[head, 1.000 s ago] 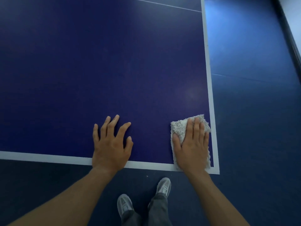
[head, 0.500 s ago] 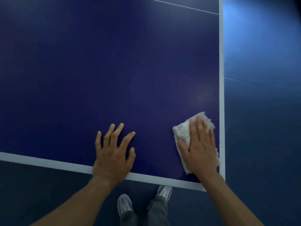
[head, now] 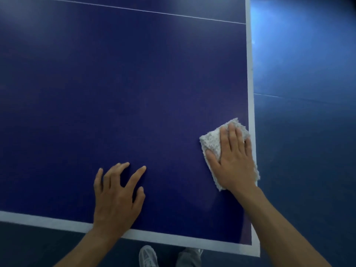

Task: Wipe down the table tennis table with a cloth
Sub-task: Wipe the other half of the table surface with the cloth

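Head view looks down on the table tennis table (head: 125, 83), and I place everything from its near right corner (head: 255, 251). The cloth (head: 211, 140), a pale fluffy pad folded small, lies a little way up the right edge from that corner. Its outer side lies over the white border stripe (head: 249, 74) and just past the rim. The right hand (head: 236, 162) lies flat on the cloth, fingers straight and pressed together, thumb out toward the table's middle. I judge the flat palm spreads pressure so the whole pad drags instead of bunching. The left hand (head: 115, 197) rests on bare blue surface well inward of the corner, near the end stripe. Its fingers are spread and slightly arched, tips touching the top, holding nothing. I read it as a brace for leaning over. Working right at the rim looks meant to catch the stripe too, though the overhanging fringe could fold under. Far up from the corner a thin white line (head: 134, 10) crosses the top. I cannot tell which areas are already wiped. Grey shoes (head: 147, 256) show on the floor just below the corner.
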